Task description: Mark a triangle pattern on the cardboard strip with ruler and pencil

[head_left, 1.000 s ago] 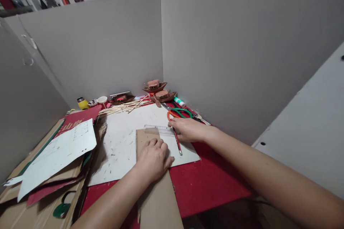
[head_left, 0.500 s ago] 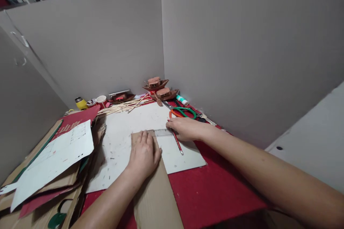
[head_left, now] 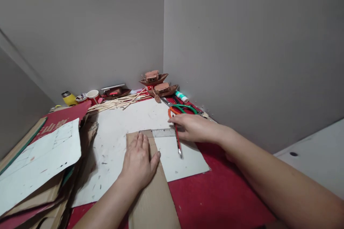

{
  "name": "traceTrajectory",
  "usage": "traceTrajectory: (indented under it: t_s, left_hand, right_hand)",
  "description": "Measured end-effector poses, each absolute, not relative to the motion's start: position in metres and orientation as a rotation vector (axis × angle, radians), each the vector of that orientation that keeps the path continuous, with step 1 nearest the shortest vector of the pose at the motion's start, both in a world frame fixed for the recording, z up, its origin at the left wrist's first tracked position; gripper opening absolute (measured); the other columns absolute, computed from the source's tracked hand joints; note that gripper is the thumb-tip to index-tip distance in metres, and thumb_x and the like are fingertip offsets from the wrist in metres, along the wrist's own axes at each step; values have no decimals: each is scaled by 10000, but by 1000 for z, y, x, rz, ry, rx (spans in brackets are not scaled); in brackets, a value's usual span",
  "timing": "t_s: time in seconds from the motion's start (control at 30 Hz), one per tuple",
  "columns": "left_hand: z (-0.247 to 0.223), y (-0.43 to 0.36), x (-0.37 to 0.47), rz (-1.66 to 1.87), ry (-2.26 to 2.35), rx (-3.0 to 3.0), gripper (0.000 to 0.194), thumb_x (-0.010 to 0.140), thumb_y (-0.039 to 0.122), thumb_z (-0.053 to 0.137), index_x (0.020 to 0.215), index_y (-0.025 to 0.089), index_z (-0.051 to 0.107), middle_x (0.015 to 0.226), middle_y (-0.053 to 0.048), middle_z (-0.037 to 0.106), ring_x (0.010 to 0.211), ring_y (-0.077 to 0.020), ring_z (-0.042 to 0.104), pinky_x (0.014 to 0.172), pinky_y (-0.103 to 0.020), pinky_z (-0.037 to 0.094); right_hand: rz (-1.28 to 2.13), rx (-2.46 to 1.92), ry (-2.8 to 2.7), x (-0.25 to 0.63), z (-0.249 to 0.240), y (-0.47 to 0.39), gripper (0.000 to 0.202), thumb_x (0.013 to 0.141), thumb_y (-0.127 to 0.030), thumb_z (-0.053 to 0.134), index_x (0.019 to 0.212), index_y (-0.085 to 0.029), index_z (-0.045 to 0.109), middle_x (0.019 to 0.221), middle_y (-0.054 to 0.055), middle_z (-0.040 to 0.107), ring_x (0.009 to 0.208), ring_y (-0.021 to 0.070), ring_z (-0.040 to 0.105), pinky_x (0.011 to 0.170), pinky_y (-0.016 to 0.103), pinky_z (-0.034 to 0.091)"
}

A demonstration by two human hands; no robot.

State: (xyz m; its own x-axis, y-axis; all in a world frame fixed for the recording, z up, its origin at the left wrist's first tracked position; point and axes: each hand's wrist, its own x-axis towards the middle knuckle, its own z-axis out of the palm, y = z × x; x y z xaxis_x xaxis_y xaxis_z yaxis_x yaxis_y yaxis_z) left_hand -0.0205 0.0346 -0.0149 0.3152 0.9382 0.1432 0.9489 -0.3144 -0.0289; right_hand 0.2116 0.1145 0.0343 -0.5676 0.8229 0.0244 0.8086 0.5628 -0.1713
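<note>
My left hand (head_left: pixel 138 161) lies flat with spread fingers on a long strip of brown cardboard (head_left: pixel 154 200), pressing near its far end. A clear ruler (head_left: pixel 163 133) lies across that far end and reaches right, over the white sheet. At the ruler's right end my right hand (head_left: pixel 192 127) is closed around a red pencil (head_left: pixel 177 141), whose silvery end points toward me. Part of the pencil and the ruler's right tip are hidden by the fingers. Just beyond this hand are scissors (head_left: pixel 192 108) with green and orange handles.
The white sheet (head_left: pixel 113 150) covers part of the red tabletop (head_left: pixel 209 200). Stacked cardboard with a marked white paper (head_left: pixel 45 161) stands at left. Along the back are thin wooden sticks (head_left: pixel 115 104), model boats (head_left: pixel 163 88), a paper cup (head_left: pixel 93 95), a yellow bottle (head_left: pixel 69 98) and a green-white tube (head_left: pixel 182 96).
The view has tilted down and shifted slightly. The pencil now stands at a steeper angle in my right hand. My left hand stays flat on the cardboard.
</note>
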Motion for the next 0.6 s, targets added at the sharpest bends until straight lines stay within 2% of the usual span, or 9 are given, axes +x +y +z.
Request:
traceTrajectory:
  t_s: [0.1, 0.2, 0.27, 0.43, 0.6]
  left_hand:
    - [-19, 37, -22, -157, -1739, -2446, 684, 960, 477, 419, 1413, -32, 473, 1483, -256, 445, 1389, -367, 419, 1134, -485, 372]
    - [-21, 39, -22, -169, -1721, -2435, 685, 958, 488, 413, 1408, -24, 482, 1479, -252, 452, 1383, -364, 429, 1127, -483, 382]
    - [-21, 39, -22, -168, -1720, -2434, 689, 961, 490, 403, 1409, -28, 481, 1481, -252, 449, 1385, -364, 427, 1129, -480, 380]
    - [-18, 37, -22, -156, -1735, -2443, 695, 962, 488, 408, 1411, -38, 476, 1484, -260, 439, 1392, -370, 415, 1139, -482, 362]
    - [-18, 36, -22, -140, -1746, -2442, 692, 967, 488, 395, 1416, -33, 471, 1487, -252, 440, 1389, -366, 421, 1140, -472, 355]
  right_hand:
    - [15, -1731, -2500, 226, 40, 125, 316, 912, -315, 510, 1191, -209, 614, 1204, 123, 672, 1079, 295, 628, 787, 354, 480]
    - [-40, -1981, -2432, 238, 39, 138, 349, 894, -296, 517, 1202, -164, 613, 1141, 169, 692, 995, 327, 659, 711, 374, 487]
    - [-15, -2034, -2457, 242, 34, 144, 321, 876, -275, 539, 1155, -153, 639, 1084, 176, 711, 957, 326, 672, 689, 365, 487]
    - [-38, -2058, -2508, 234, 27, 148, 256, 904, -216, 481, 1055, -154, 678, 1061, 190, 720, 1031, 333, 656, 715, 356, 489]
    - [-35, -2095, -2551, 228, 42, 147, 247, 877, -175, 507, 1036, -156, 695, 1031, 182, 740, 917, 316, 705, 687, 347, 495]
